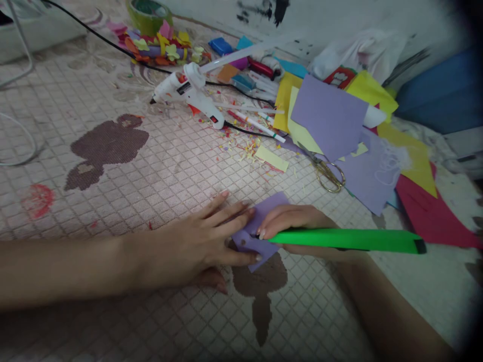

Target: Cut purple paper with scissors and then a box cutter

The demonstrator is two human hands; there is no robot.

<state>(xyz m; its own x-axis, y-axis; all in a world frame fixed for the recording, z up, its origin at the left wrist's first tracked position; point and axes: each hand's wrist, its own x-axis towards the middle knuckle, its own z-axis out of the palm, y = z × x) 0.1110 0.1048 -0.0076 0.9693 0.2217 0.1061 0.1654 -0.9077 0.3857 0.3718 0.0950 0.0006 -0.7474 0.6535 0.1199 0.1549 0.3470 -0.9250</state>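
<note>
Woven mat [162,186] inspected: we found a lilac paper piece [276,203] lying flat on it, pinned beneath the left hand [196,244], which was open, with its fingers spread and resting on the paper. The right hand [302,221] was closed around a green strip [339,240], whose near end reached the paper. We judged the flat, spread hold sound, as it steadied the paper against sliding. Gold-handled scissors [327,173] lay just beyond the paper; a hot glue gun [184,88] lay farther beyond it, near paper scraps [245,146].
</note>
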